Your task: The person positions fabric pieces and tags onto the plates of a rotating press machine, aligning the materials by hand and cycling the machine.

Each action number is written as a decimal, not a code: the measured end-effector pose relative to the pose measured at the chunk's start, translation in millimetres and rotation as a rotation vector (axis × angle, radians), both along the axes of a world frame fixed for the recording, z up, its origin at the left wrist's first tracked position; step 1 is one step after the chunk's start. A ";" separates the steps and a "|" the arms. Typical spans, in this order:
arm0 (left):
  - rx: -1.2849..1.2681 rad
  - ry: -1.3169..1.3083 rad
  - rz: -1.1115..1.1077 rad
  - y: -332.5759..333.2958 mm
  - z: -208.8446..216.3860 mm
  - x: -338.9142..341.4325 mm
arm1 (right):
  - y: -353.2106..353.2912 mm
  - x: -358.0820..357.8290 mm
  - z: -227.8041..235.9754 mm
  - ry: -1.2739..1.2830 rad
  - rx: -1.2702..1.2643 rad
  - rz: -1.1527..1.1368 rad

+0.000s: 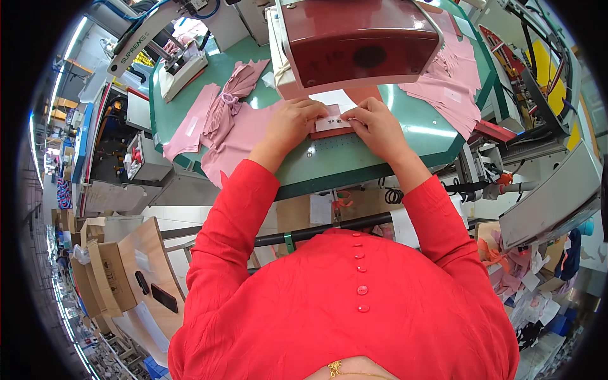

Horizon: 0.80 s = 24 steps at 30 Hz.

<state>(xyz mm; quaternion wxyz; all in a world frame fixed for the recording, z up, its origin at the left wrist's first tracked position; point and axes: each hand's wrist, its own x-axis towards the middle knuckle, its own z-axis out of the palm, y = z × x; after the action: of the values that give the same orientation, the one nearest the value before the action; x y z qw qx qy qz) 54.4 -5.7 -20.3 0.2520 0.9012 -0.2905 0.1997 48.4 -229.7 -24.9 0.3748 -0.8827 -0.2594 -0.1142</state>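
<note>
Touching white label (333, 123): left fingers (309, 110), right fingers (361, 115).

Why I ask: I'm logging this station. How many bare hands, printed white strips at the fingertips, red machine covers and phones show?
Hands: 2 (left hand, right hand)
White strip: 1
Red machine cover: 1
Phone: 1
Total: 5
</note>
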 end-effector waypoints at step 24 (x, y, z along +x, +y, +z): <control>0.075 0.028 0.005 0.0 2.2 -6.1 | 0.1 0.6 -2.3 -0.095 -0.045 0.006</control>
<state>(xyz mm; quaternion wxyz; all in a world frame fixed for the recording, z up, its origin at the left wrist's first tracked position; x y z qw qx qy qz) 48.4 -5.6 -18.1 0.2216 0.9135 -0.2921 0.1765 49.0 -229.6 -27.2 0.3424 -0.8837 -0.2821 -0.1492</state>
